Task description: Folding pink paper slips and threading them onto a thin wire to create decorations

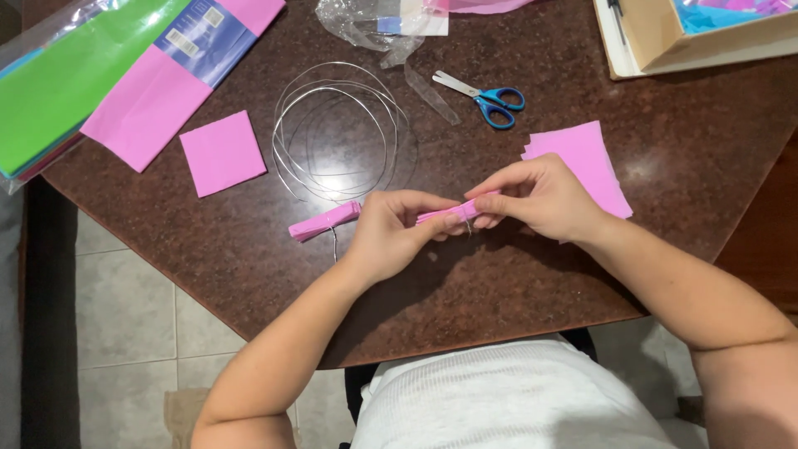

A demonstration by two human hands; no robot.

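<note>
My left hand [392, 231] and my right hand [536, 197] both pinch a narrow folded strip of pink tissue paper [453, 211] just above the brown table [249, 249]. A thin wire shows at the strip's middle, between my fingers. Another folded pink strip [324, 221], tied with a short wire tail, lies on the table just left of my left hand. A coil of thin silver wire [337, 129] rests beyond my hands. A stack of pink tissue squares [592, 160] lies behind my right hand.
A single pink square [222, 152] lies at the left. Packs of green and pink tissue paper [108, 75] sit at the far left corner. Blue-handled scissors [489, 97], clear plastic wrap [378, 25] and a cardboard box [690, 33] are at the back. Tiled floor shows past the table edge.
</note>
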